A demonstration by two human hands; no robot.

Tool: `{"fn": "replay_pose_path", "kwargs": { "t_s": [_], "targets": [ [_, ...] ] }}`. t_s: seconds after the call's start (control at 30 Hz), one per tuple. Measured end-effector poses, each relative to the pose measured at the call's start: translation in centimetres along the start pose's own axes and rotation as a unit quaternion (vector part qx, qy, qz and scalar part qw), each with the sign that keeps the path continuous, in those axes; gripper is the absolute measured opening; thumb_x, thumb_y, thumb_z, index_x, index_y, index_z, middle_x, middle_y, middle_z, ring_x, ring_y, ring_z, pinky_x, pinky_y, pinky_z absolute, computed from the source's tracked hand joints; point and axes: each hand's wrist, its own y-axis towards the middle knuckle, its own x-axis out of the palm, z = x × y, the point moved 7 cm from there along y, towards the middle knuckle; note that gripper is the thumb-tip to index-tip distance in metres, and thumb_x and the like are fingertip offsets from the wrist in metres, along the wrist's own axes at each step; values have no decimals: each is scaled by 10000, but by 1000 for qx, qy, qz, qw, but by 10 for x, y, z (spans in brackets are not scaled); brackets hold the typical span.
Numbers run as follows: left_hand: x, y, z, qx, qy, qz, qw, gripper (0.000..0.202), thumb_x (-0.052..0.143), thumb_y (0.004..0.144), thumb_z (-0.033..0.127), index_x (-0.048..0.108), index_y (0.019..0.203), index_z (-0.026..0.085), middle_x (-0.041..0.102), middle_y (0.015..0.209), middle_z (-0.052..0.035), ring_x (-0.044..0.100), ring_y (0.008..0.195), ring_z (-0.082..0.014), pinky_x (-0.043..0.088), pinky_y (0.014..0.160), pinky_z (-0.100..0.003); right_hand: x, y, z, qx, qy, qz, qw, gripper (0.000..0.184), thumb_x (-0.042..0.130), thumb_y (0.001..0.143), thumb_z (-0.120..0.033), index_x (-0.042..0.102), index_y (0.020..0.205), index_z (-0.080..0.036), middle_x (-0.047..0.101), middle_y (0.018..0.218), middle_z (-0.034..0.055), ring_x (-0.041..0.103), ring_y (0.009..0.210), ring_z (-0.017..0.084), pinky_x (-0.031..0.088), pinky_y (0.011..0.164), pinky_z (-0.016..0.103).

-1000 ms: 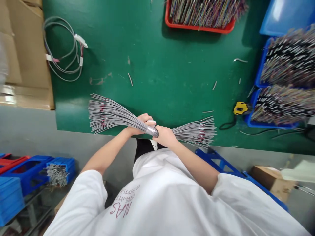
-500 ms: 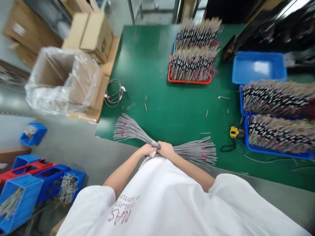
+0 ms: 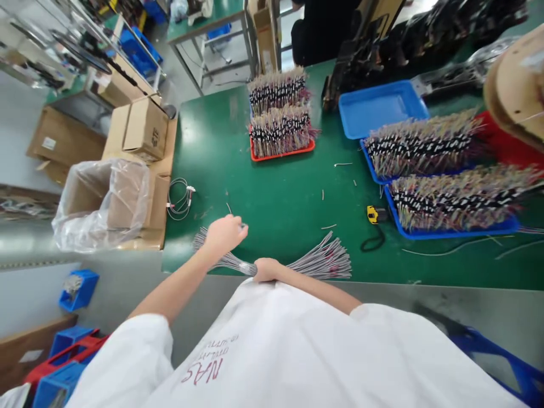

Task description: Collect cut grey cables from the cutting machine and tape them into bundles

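Observation:
A bundle of thin grey wires [image 3: 323, 259] lies along the near edge of the green table [image 3: 280, 209], fanned out at both ends. My right hand [image 3: 266, 269] is closed round the bundle's middle, close to my body. Over the left fan of the bundle my left hand [image 3: 224, 233] is lifted off the wires with its fingers curled; whether it holds anything I cannot make out. A short cut piece of wire [image 3: 228, 208] lies just beyond it.
A looped grey cable [image 3: 181, 203] lies at the table's left edge beside a plastic-lined cardboard box [image 3: 102, 204]. A red tray [image 3: 283, 150] and blue trays [image 3: 450, 226] hold striped wire bundles. A yellow tape measure [image 3: 373, 214] sits right of centre. Another person sits at the far side.
My left hand has let go of the bundle's middle and moved up and left over the fanned end. The view has lifted, showing much more of the table and room.

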Motion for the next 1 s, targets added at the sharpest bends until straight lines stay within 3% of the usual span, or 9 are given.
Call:
{"fn": "replay_pose_path", "kwargs": {
  "t_s": [0.17, 0.27, 0.33, 0.43, 0.57, 0.67, 0.8, 0.93, 1.0],
  "targets": [
    [77, 125, 57, 38, 82, 2, 996, 309, 525, 928, 371, 655, 1097, 148, 594, 1167, -159, 576, 1077, -252, 432, 878, -326, -6, -10, 6, -7, 58, -44, 997, 427, 691, 637, -454, 738, 937, -153, 749, 801, 87, 711, 753, 270, 472, 601, 286],
    [105, 151, 63, 50, 72, 3, 996, 430, 549, 915, 382, 577, 1270, 140, 566, 1265, -185, 522, 1189, -284, 399, 986, -376, -8, -24, 7, -8, 87, -41, 995, 429, 676, 644, -471, 735, 934, -160, 739, 751, 69, 703, 708, 252, 448, 560, 274],
    [103, 147, 52, 41, 64, 19, 997, 605, 544, 913, 430, 428, 1428, 132, 478, 1399, -216, 462, 1281, -313, 370, 1043, -417, -12, -37, 5, -12, 85, -27, 996, 438, 682, 637, -461, 731, 954, -164, 741, 754, 68, 703, 710, 251, 441, 560, 272],
    [79, 104, 27, 61, 0, 81, 995, 653, 457, 941, 481, 360, 1472, 112, 416, 1473, -236, 405, 1355, -330, 333, 1101, -472, -18, -59, -3, -9, 78, 9, 997, 472, 686, 635, -434, 724, 1025, -171, 758, 856, 89, 711, 780, 266, 454, 599, 276],
    [78, -29, 21, 234, -77, 106, 963, 503, 295, 981, 500, 553, 1293, 202, 615, 1303, -118, 552, 1236, -220, 415, 1075, -394, -18, -103, -21, 17, 81, 96, 992, 793, 676, 635, -424, 556, 1356, -118, 734, 1080, 168, 705, 921, 318, 485, 680, 313],
    [101, -149, 37, 484, -88, 173, 853, 696, 517, 846, 654, 485, 1363, 188, 610, 1303, -156, 536, 1271, -309, 373, 1114, -525, 1, -150, -43, 26, 67, 169, 983, 1077, 659, 620, -376, 221, 1541, -32, 722, 1094, 208, 697, 945, 339, 490, 704, 339],
    [116, -225, 66, 528, -45, 277, 802, 394, 542, 865, 198, 552, 1258, 215, 708, 1024, -98, 664, 1018, -235, 504, 920, -398, 45, -221, -66, 87, 67, 246, 963, 1099, 602, 651, -357, 86, 1555, -2, 740, 992, 193, 703, 852, 332, 476, 673, 353],
    [117, -244, 143, 536, 39, 86, 839, 189, 559, 778, 177, 644, 946, 193, 689, 782, -59, 664, 753, -218, 503, 702, -333, 95, -296, -59, 173, 114, 297, 932, 1050, 598, 664, -395, 173, 1555, -38, 733, 1037, 203, 701, 870, 340, 475, 682, 364],
    [129, -259, 190, 566, 96, -59, 817, 159, 627, 729, 266, 653, 874, 206, 691, 758, -50, 661, 710, -226, 498, 672, -328, 127, -332, -48, 206, 146, 309, 917, 1055, 619, 650, -398, 199, 1555, -56, 731, 1066, 205, 700, 900, 348, 480, 718, 375]
  ]
}}
